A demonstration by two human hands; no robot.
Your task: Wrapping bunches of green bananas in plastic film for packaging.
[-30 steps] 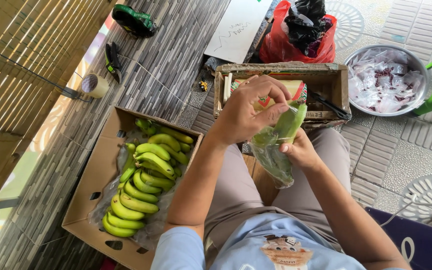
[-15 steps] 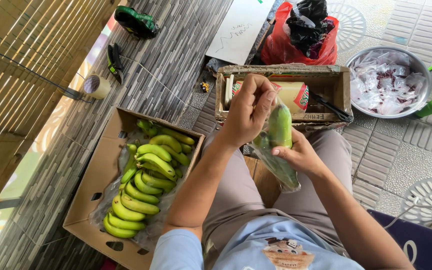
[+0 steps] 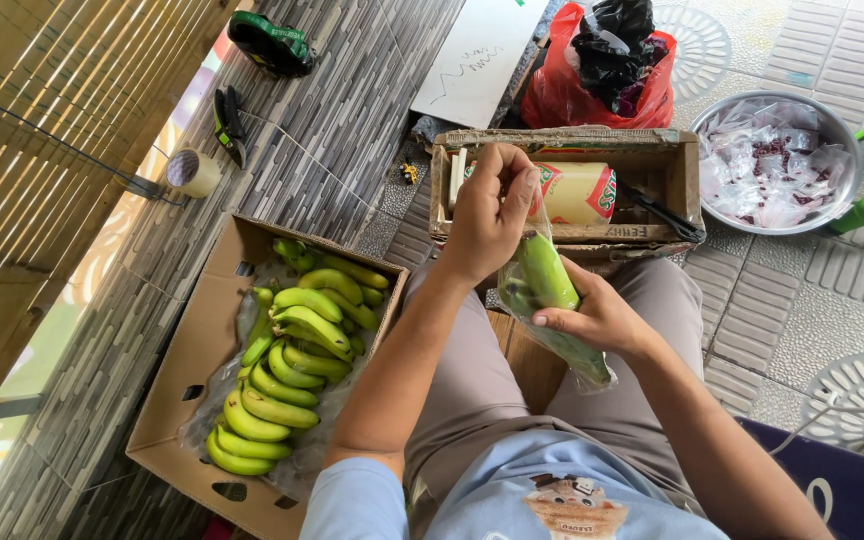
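bagged bananas: green bananas (image 3: 548, 275) in one clear plastic bag (image 3: 562, 345), held up over the person's lap, just this side of the wooden crate. I can make out two, maybe more, hard to tell through the plastic

left hand (image 3: 489, 215): fingers pinched shut on the top of the bag, right above the bananas

right hand (image 3: 600, 318): fingers wrapped around the bag from the side, thumb pressing on a banana

wooden crate (image 3: 562, 140): one, just beyond the bagged bananas, with one yellow and red packet (image 3: 580, 192) lying inside

cardboard box (image 3: 214, 300): one, left of the bagged bananas, lined with plastic and stacked with green bananas (image 3: 287, 360), around twenty, didn't get an exact count

metal bowl (image 3: 774, 160): one, right of the crate, full of clear bags

red bag (image 3: 602, 80): one, behind the crate, black plastic stuffed in it

tape roll (image 3: 192, 172): one, well left of the crate
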